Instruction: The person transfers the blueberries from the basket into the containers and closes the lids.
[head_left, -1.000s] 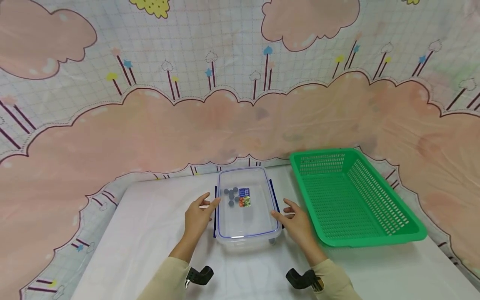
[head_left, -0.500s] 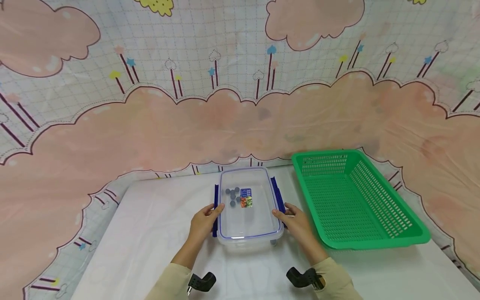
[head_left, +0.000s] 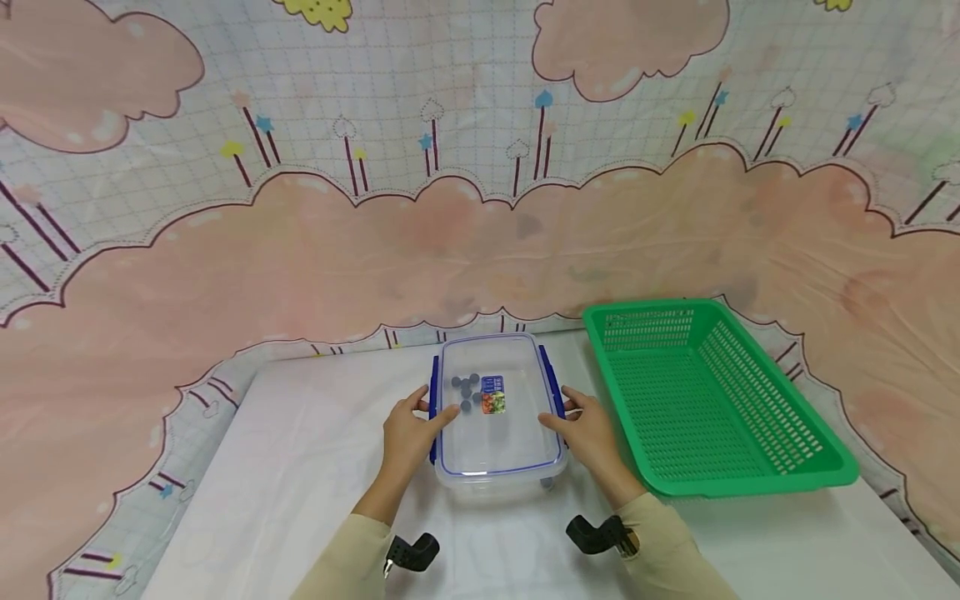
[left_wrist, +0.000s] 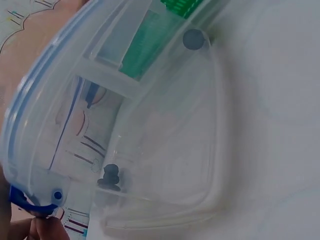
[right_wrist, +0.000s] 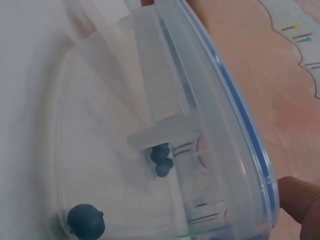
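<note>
A clear plastic food container [head_left: 498,446] with a blue-lined lid stands on the white cloth. My left hand [head_left: 405,433] holds its left side, thumb over the lid's edge and fingers at the blue side latch [head_left: 434,383]. On the opposite side my right hand [head_left: 592,429] does likewise, its thumb on the lid and its fingers by the other blue latch [head_left: 551,379]. Through the lid I see several blueberries [head_left: 466,392] beside a coloured label [head_left: 492,394]. One more blueberry [right_wrist: 86,221] lies in a near corner, large in the right wrist view. The left fingers [left_wrist: 47,229] show below the latch.
A green perforated plastic basket [head_left: 705,408] stands close on the right, past my right hand. White cloth [head_left: 315,467] covers the table. Behind it hangs a patterned fabric backdrop [head_left: 480,258] with clouds.
Both hands have closed in from beside the container onto its sides. The blue latches have swung outward and up, and now sit higher along the lid's edges. The container stays put.
</note>
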